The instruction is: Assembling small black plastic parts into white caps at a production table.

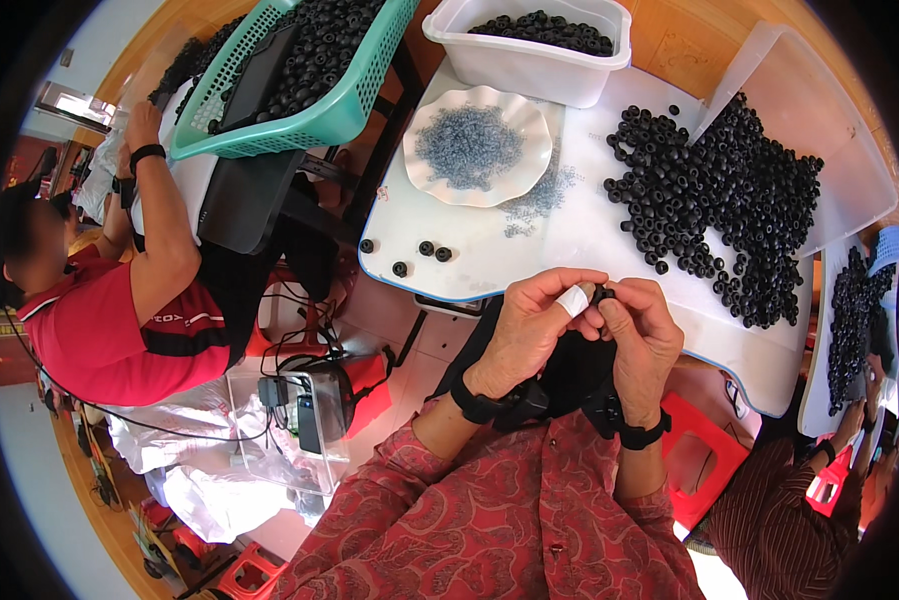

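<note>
My left hand (532, 328) and my right hand (645, 338) meet over the near edge of the white table. Both are closed, fingertips pinching a small black round part (601, 294) between them; fingers cover much of it. White tape wraps one left fingertip. Beyond my hands, to the right, lies a heap of black ring-like parts (669, 200) with holes. A scalloped white plate (421, 178) bears many tiny translucent grey-blue pieces (469, 145), with more scattered beside it. Several loose black parts (443, 255) sit near the table's left corner.
A white tub (529, 72) of black parts stands at the back. A clear plastic bin (849, 150) lies tipped behind the heap. On the left, a person in red (119, 320) works near a green basket (299, 138). Red stools (699, 455) and another person flank the right.
</note>
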The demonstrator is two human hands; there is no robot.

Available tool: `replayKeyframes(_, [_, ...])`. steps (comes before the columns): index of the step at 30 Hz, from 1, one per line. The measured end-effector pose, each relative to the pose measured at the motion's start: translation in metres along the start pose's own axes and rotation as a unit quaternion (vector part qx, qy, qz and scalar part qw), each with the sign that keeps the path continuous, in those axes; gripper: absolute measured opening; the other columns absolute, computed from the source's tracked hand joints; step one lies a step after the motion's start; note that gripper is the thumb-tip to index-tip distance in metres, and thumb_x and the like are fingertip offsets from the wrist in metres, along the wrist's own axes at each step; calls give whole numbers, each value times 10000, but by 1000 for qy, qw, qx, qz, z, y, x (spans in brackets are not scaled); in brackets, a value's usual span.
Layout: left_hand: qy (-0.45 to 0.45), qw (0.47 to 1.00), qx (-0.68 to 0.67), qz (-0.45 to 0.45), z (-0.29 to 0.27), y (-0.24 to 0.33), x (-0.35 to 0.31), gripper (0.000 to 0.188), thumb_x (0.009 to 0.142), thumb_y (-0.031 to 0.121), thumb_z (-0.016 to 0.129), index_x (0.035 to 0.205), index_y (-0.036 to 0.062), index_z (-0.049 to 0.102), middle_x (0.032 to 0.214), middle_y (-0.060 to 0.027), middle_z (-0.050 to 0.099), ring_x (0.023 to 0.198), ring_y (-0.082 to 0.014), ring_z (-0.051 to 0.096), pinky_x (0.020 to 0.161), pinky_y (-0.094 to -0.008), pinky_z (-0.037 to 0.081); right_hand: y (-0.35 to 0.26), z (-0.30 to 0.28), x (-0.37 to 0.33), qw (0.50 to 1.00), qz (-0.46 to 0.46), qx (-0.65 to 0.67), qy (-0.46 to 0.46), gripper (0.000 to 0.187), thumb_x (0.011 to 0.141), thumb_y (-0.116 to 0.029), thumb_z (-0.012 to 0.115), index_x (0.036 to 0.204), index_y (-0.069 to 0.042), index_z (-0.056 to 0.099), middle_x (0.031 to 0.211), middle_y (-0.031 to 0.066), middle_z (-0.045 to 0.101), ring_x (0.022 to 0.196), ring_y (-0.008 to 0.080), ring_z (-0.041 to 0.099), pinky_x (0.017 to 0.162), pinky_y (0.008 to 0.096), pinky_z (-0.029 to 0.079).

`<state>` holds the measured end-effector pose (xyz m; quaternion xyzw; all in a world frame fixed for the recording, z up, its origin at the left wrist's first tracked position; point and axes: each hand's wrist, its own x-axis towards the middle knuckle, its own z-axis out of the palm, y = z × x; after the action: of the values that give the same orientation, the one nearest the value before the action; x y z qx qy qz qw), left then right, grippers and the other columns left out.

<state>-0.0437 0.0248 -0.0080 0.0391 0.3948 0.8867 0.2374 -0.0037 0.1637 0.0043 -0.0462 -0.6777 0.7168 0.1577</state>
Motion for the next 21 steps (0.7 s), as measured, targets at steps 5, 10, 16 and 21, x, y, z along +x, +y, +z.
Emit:
replayKeyframes(5, [11, 1000, 22, 12, 1, -2, 1, 238, 981, 68, 556, 1188, -18, 634, 1020, -79, 660, 804, -100, 619, 694, -243, 548, 2, -1, 0, 1000, 7, 14, 5, 150, 884, 0, 680, 1033, 16, 673, 1020, 49, 589, 761, 77, 572, 622, 208, 473])
replayKeyframes(10, [9, 999, 29, 17, -2, -2, 2, 232, 978, 68, 561, 1178, -19, 638, 1014, -77, 660, 797, -98, 615, 691, -239, 546, 0, 0, 1, 1000, 2, 2, -7, 142, 887, 6, 673, 1030, 14, 672, 1018, 49, 587, 765, 77, 576, 618, 205, 470])
replayKeyframes(16, [13, 999, 48, 11, -5, -3, 2, 244, 982, 82, 562, 1190, -23, 633, 1017, -77, 659, 802, -102, 618, 694, -244, 550, 0, 1, 0, 1000, 17, -1, -7, 133, 895, 1, 664, 1027, 15, 672, 1016, 44, 585, 752, 75, 575, 618, 202, 467])
replayKeyframes(21, [14, 1000, 1, -5, -2, -3, 1, 274, 986, 102, 562, 1220, -30, 616, 1012, -79, 651, 810, -118, 624, 703, -265, 561, 3, 0, 1, 1000, 24, 17, 7, 132, 900, -12, 666, 1029, 13, 660, 991, 36, 592, 725, 70, 558, 613, 203, 459])
